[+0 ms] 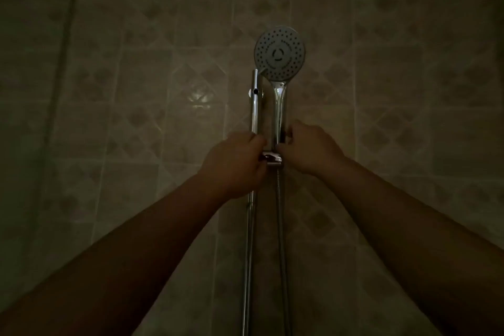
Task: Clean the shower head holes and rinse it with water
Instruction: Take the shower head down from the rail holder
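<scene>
A round shower head (279,52) with many small holes faces me, up on the dim tiled wall. Its chrome handle (279,109) stands upright in a bracket (272,158) on the vertical chrome rail (255,106). My left hand (234,163) curls round the rail and the bracket's left side. My right hand (308,147) grips the lower end of the handle from the right, fingers curled on it. The metal hose (281,226) hangs straight down from the bracket.
Beige patterned tiles (136,90) cover the wall, with a glare spot left of the rail. A wall corner (65,63) runs down the far left. The room is very dark.
</scene>
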